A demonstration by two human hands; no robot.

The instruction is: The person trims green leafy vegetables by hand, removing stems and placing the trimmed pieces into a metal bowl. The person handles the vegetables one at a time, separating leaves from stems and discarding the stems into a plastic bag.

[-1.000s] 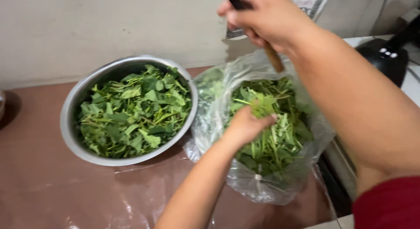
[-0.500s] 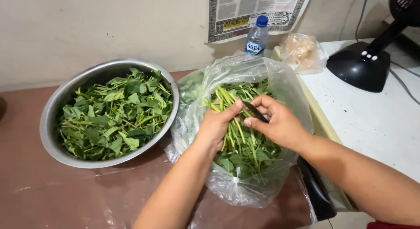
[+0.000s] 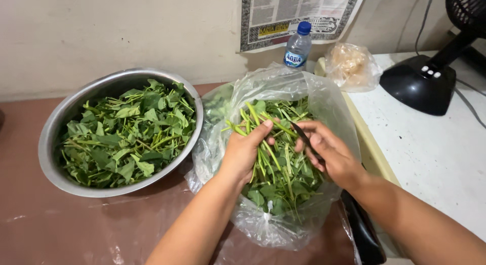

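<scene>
Green leafy stems [image 3: 260, 136], a small bunch of long thin stalks, sit gripped in my left hand [image 3: 243, 152], which is closed around their middle. The bunch runs from near-right to far-left, its cut ends poking up past my knuckles toward the wall and its leafy ends trailing down toward me. My right hand [image 3: 331, 153] lies just to the right of the bunch, curled around a small dark-bladed knife [image 3: 302, 136] whose tip points at the stems and nearly touches them. So the stems lie directly left of the blade, already in the left hand, with the right hand as the near neighbour.

Both hands hover inside the mouth of one clear plastic bag [image 3: 324, 100], which holds a loose heap of the same greens and rests on the brown surface [image 3: 61, 224].

To the left, just beside the bag, stands one round steel bowl [image 3: 53, 131] full of picked green leaves. At the far side I count one clear plastic water bottle with a blue cap [image 3: 298, 45], and right of it one small knotted plastic bag of something pale [image 3: 352, 65]. On the white surface [image 3: 435, 153] at the far right stands one black fan base [image 3: 422, 83].
</scene>
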